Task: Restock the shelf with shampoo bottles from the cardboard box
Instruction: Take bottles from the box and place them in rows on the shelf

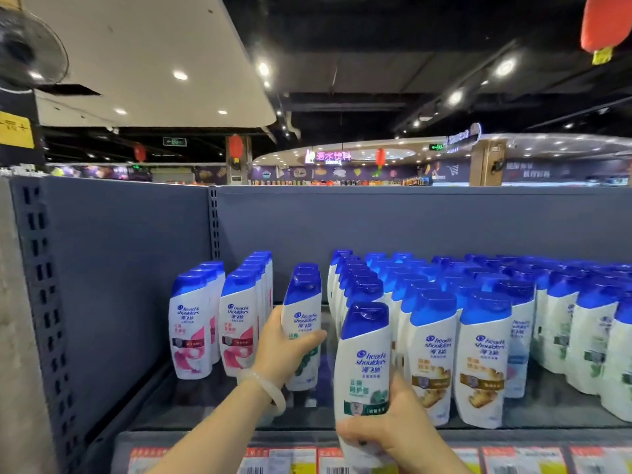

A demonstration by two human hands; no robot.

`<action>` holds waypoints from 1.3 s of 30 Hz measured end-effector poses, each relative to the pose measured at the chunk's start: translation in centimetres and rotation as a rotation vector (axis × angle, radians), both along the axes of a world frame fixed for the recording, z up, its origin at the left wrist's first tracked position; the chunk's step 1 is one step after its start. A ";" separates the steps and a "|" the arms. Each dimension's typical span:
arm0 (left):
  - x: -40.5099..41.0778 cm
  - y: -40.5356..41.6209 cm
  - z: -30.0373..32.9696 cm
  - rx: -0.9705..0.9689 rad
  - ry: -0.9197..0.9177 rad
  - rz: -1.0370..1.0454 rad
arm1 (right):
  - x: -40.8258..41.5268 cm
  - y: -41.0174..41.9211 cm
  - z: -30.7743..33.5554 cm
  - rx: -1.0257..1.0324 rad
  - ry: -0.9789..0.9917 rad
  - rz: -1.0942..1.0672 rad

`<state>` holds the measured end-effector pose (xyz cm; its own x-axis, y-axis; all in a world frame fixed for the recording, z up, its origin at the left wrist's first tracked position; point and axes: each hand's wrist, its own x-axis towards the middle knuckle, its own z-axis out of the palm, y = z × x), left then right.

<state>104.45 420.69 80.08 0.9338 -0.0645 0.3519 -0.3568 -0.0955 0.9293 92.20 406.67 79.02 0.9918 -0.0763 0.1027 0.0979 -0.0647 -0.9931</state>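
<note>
White shampoo bottles with blue caps stand in rows on the dark shelf [191, 405]. My left hand [284, 350] grips a green-label bottle [302, 313] standing on the shelf in the gap between the pink-label rows and the larger block of bottles. My right hand [393, 429] holds a second green-label bottle [366, 364] by its lower part, upright, in front of the shelf's front edge. The cardboard box is out of view.
Pink-label bottles [191, 330] stand at the left, brown-label bottles [482, 364] and more rows at the right. The grey back panel [410, 220] rises behind. Price tags [301, 460] line the shelf's front rail. A perforated upright [44, 302] bounds the left side.
</note>
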 end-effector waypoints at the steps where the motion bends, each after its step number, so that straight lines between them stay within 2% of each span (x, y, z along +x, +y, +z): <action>1: 0.1 0.0 -0.4 -0.009 0.012 -0.004 | 0.1 0.0 0.0 -0.001 0.002 0.005; 13: -0.1 -0.2 -1.0 0.019 -0.008 0.018 | 0.2 0.6 0.0 -0.025 -0.028 0.038; 23: -0.5 4.1 -1.4 0.198 0.050 -0.011 | 0.2 1.1 0.2 -0.001 -0.064 0.027; 35: -0.6 4.2 -1.5 0.197 0.065 -0.015 | 1.1 2.5 1.6 -0.038 -0.047 0.017; 39: -1.1 5.3 -1.6 0.214 0.041 0.052 | 2.4 3.3 1.6 -0.071 -0.068 -0.011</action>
<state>103.37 425.95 78.53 0.9512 -0.0847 0.2967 -0.3081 -0.3095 0.8996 94.60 410.00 80.58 0.9815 -0.0778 0.1751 0.1635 -0.1359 -0.9771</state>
